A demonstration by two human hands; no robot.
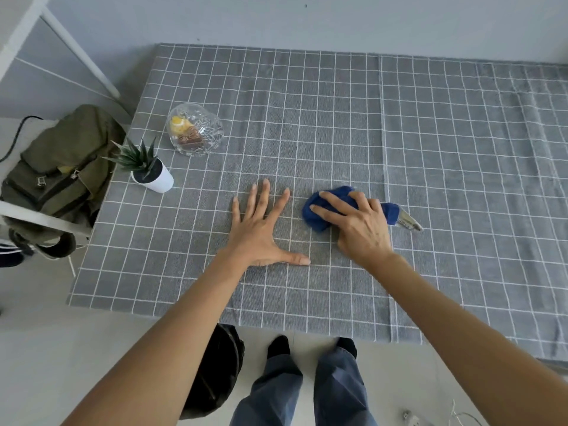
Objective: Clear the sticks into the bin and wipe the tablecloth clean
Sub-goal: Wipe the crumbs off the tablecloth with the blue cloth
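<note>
My right hand (pixel 356 222) lies over a bunched blue cloth (pixel 318 213) on the grey checked tablecloth (pixel 338 118), fingers curled round the cloth. A pale tag or wrapper end sticks out from under the cloth on its right. My left hand (pixel 261 232) presses flat on the tablecloth just left of the cloth, fingers spread and straight. A black bin (pixel 221 370) stands on the floor under the table's near edge, partly hidden by my left forearm. No sticks show on the tablecloth.
A cut-glass bowl (pixel 195 129) with sweets and a small potted plant (pixel 147 169) in a white pot stand at the table's left side. An olive backpack (pixel 61 161) sits on a white chair to the left. My feet are at the near edge.
</note>
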